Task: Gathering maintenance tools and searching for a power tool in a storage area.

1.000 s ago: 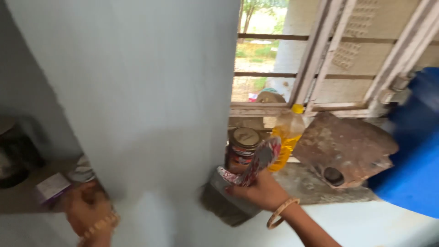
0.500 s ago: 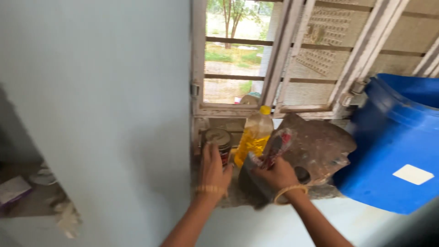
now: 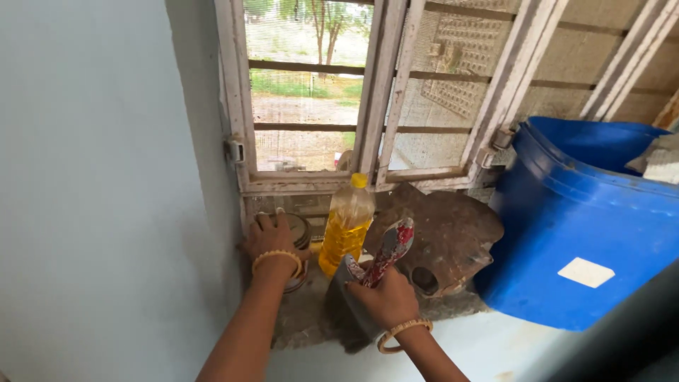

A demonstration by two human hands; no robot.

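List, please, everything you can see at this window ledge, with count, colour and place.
Jar: one, dark with a metal lid, at the ledge's left end, under the left hand.
Oil bottle: one, clear with yellow oil and a yellow cap, upright on the ledge right of the jar.
Sachet: one, red and white, held up in the right hand.
Stone slab: one, brown, leaning against the window frame behind the bottle.
Barrel: one, blue, right of the slab.
Window frame: one, weathered white, barred, above the ledge.
Wall: pale grey, left.
Left hand: on the jar, gold bangle at the wrist.
Right hand: gripping the sachet, gold bangle at the wrist.
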